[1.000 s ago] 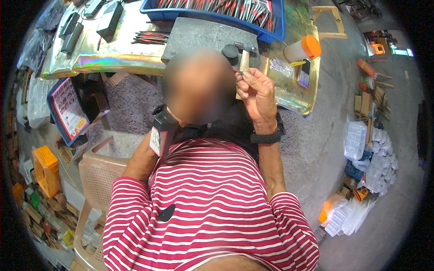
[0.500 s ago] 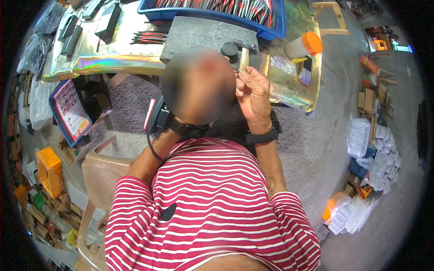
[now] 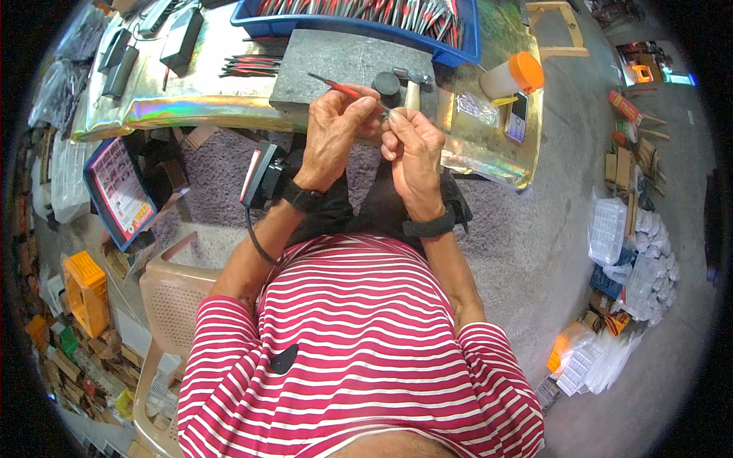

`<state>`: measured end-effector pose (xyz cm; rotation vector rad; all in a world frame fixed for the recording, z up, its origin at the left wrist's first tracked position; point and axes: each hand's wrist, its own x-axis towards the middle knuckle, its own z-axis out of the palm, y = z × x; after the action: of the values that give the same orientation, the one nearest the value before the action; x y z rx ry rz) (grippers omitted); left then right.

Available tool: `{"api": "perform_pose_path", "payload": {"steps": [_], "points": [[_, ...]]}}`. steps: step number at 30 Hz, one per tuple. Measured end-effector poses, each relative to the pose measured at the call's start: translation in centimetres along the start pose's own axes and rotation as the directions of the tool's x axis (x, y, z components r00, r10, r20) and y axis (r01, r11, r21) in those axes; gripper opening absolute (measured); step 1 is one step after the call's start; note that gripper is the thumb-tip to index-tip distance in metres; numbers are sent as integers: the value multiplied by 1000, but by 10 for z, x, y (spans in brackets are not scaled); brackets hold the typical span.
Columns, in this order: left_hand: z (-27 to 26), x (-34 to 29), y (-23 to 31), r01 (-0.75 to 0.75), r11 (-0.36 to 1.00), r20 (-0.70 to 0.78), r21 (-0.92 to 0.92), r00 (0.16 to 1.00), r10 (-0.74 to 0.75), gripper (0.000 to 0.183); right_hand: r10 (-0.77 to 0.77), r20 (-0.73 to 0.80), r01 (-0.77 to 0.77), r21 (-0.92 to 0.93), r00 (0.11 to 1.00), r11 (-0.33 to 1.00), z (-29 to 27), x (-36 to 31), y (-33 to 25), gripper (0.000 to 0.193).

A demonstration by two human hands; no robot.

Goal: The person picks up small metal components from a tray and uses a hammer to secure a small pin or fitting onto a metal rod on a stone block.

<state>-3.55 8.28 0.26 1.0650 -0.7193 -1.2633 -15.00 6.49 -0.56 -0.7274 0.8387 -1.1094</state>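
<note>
My left hand (image 3: 330,139) is closed on a slim red-and-black pen-like stick (image 3: 340,88), its dark end pointing up and left over the front of a grey stone block (image 3: 336,55). Close beside it, my right hand (image 3: 414,153) pinches with thumb and forefinger near the stick's other end. What lies between those fingertips is too small to make out. Just beyond the right hand, a small hammer (image 3: 413,93) with a pale handle rests on the block, next to a round black piece (image 3: 385,85).
Behind the block stands a blue bin (image 3: 347,29) full of similar sticks; more lie in a bundle (image 3: 252,66) to its left. An orange-lidded jar (image 3: 513,76) stands at the table's right. A plastic chair (image 3: 179,294) is at my left.
My right hand has shifted slightly left and down, away from the hammer handle. A blurred round patch that covered my left hand is gone, so the hand and the stick now show.
</note>
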Motion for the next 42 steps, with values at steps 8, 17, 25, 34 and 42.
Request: {"api": "perform_pose_path", "payload": {"steps": [8,17,25,34,42], "points": [[2,22,-7,-272,938,3,215,960,278,6,26,36,-29,78,999,997,3,8,-2,16],[3,40,-13,-225,941,35,255,974,223,3,35,80,-42,83,996,996,-4,13,-3,27],[10,50,-16,-245,923,68,297,970,235,2,-31,-14,31,6,999,999,-37,2,-22,25],[8,53,-18,-280,818,114,503,959,258,4,-20,-82,17,-38,996,999,-63,-6,-16,23],[8,54,-19,-278,837,90,471,959,269,4,-18,-108,6,-111,994,994,-65,-2,-3,21]]}}
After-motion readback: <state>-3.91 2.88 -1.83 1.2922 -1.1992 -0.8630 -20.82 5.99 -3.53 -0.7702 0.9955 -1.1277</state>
